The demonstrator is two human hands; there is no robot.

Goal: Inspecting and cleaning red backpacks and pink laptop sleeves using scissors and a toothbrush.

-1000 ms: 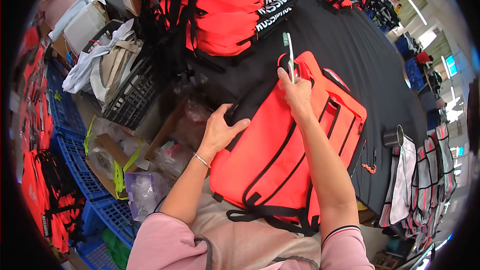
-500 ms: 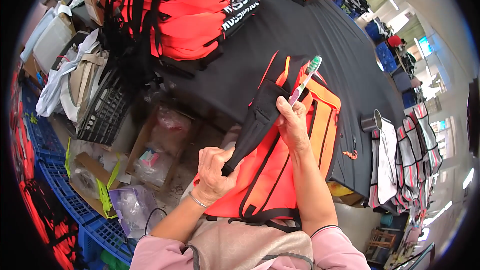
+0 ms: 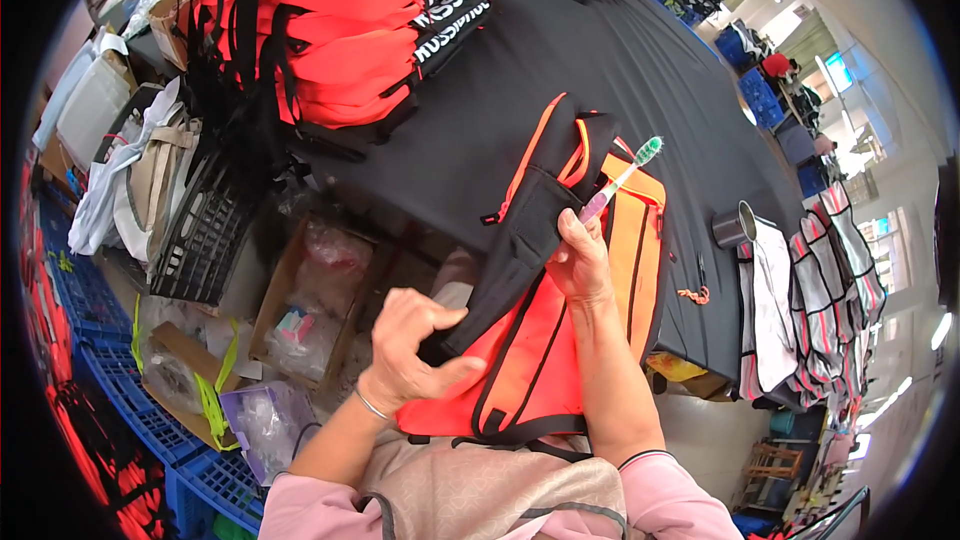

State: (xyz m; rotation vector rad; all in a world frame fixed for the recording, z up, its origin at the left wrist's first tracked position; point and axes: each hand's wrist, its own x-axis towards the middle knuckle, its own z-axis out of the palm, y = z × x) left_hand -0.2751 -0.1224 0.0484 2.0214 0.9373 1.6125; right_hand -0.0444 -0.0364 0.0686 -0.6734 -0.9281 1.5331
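Note:
A red-orange and black bag lies in front of me, its lower part against my lap. My right hand is closed on a toothbrush with a green-and-white bristle head pointing up and away. The same hand grips the edge of the bag's black fabric section. At the lower end of that section, my left hand has its thumb and fingers apart, with the black end between them. Whether it touches the fabric I cannot tell. An orange-edged zip opening shows at the bag's far end.
Behind the bag stretches a table with a black cover. A tall stack of red bags stands far left. Cartons, a black crate and blue pallets are at left. A metal cup sits on the right edge.
My left hand has loosened from a closed grip on the black fabric's end to spread fingers. The bag's far end has opened out and the toothbrush leans further right.

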